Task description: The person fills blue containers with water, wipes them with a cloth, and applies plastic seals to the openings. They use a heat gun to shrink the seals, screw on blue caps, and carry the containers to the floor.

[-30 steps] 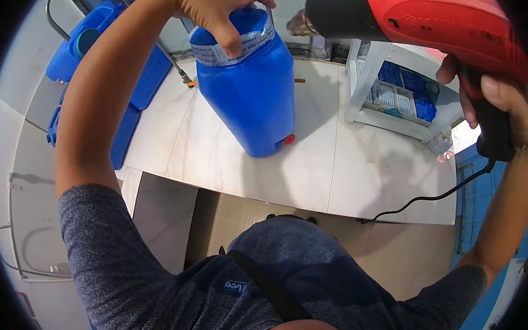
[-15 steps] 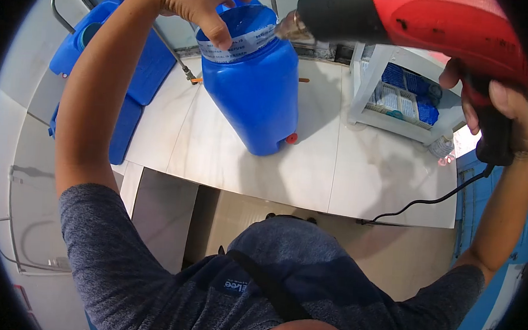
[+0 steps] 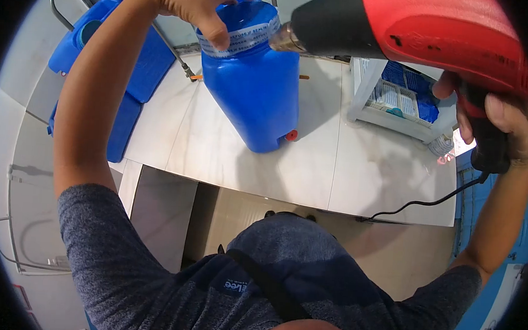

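Observation:
A blue plastic water container (image 3: 253,93) stands upright on the counter, with a red plug low on its side. Round its cap runs a clear printed shrink seal (image 3: 243,39). My left hand (image 3: 194,9) grips the container's top, thumb pressed on the seal and fingers reaching across the cap, partly cut off by the upper edge. In my right hand (image 3: 505,115) is a red and black heat gun (image 3: 438,31), held by its handle. Its metal nozzle (image 3: 287,38) points at the right side of the seal, close to the band.
More blue containers (image 3: 125,86) are at the left, near a thin metal pipe (image 3: 185,68). At the right, a white rack (image 3: 391,121) holds blue-and-white packets. The heat gun's black cord (image 3: 417,203) trails over the tiled counter (image 3: 305,179) to its front edge.
The heat gun has shifted slightly left and its nozzle a little lower along the seal. The seal's printing has turned or shifted beneath my thumb; my left hand stays in place.

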Demonstrator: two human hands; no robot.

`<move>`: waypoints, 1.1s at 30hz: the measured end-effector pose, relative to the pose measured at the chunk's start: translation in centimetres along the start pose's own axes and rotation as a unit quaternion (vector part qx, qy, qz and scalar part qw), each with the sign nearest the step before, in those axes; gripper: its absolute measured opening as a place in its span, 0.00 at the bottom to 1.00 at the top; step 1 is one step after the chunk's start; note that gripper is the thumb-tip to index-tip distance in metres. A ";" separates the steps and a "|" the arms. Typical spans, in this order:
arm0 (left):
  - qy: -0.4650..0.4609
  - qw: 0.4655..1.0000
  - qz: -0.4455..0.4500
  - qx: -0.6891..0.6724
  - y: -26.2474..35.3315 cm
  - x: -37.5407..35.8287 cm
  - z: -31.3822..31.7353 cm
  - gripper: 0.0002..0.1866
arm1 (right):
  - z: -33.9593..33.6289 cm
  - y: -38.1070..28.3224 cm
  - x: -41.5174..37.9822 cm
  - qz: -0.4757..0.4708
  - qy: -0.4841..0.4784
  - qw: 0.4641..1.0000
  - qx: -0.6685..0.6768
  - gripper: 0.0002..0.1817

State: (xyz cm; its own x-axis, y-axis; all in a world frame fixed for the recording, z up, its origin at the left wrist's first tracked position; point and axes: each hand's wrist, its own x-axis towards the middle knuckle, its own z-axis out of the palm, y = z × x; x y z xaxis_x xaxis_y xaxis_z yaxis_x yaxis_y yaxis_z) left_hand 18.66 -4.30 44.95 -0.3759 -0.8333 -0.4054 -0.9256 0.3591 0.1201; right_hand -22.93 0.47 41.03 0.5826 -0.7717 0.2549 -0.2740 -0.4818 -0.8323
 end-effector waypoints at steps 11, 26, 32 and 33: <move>0.043 0.996 -0.071 -0.045 3.2 -2.5 0.2 0.73 | 1.7 0.2 -0.4 -0.028 -0.027 0.999 0.016 0.37; 0.092 0.976 -0.156 -0.121 -2.0 0.5 0.2 0.39 | 1.3 -0.2 -0.7 0.048 0.016 0.997 0.064 0.42; 0.164 0.980 -0.054 -0.098 -2.7 0.1 0.6 0.42 | 2.7 0.1 -0.5 0.047 0.016 0.998 0.042 0.40; 0.167 0.982 -0.024 -0.088 -1.5 -0.4 0.6 0.42 | 3.0 -0.5 -0.1 0.042 0.004 0.997 0.064 0.40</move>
State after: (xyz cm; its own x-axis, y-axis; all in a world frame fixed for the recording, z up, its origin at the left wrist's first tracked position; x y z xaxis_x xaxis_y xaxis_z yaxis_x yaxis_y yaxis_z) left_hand 20.26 -4.23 44.41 -0.2977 -0.9496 -0.0982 -0.9252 0.2616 0.2750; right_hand -20.55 2.02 39.92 0.5559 -0.8103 0.1852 -0.2208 -0.3587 -0.9070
